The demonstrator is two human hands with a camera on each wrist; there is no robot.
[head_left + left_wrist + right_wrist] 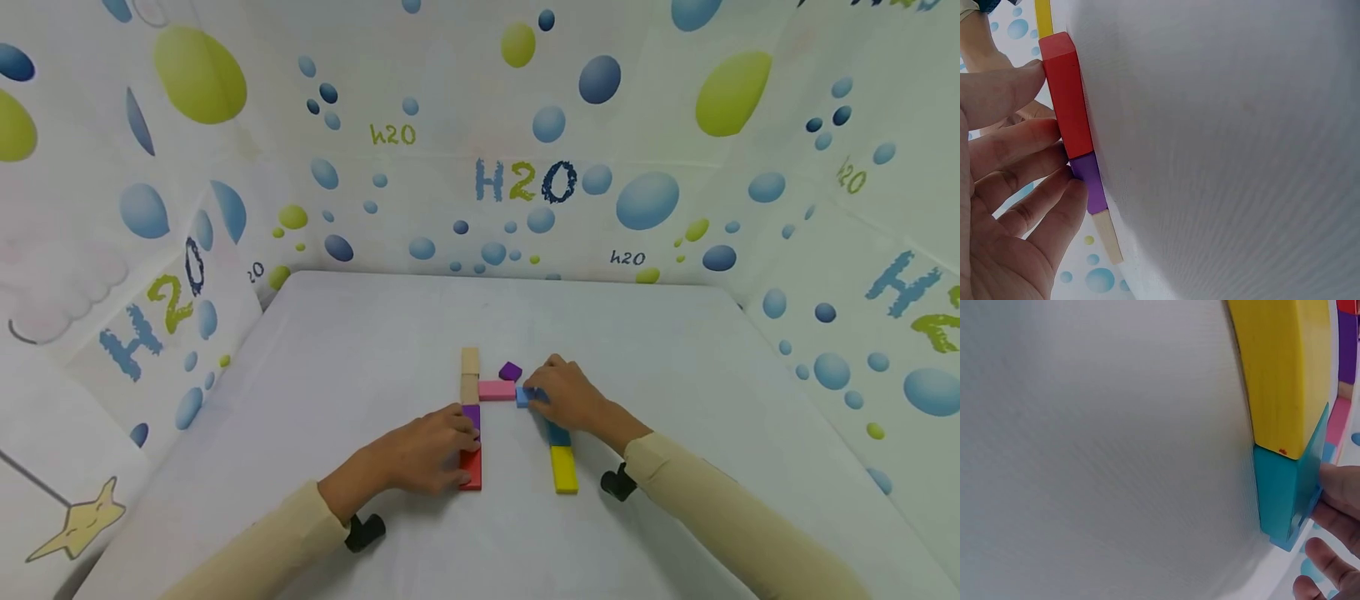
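Observation:
My left hand point(423, 452) rests along the left column, its thumb and fingertips touching a red block point(1069, 100) and a purple block point(1090, 184). Two plain wooden blocks point(469, 362) continue that column away from me. A pink block point(497, 390) extends rightward from it toward a light blue block point(522, 398). With thumb and finger, my right hand point(572, 396) pinches a blue block point(1282, 542) at the far end of the teal block point(1279, 487); the hand partly covers it. Nearest me in the right column lies a yellow block point(564, 471), end to end with the teal one.
A small dark purple many-sided block point(511, 371) lies loose beyond the pink one. White cloth covers the table point(360, 350), and printed cloth walls point(442, 83) stand at the back and both sides. Each wrist carries a small black camera.

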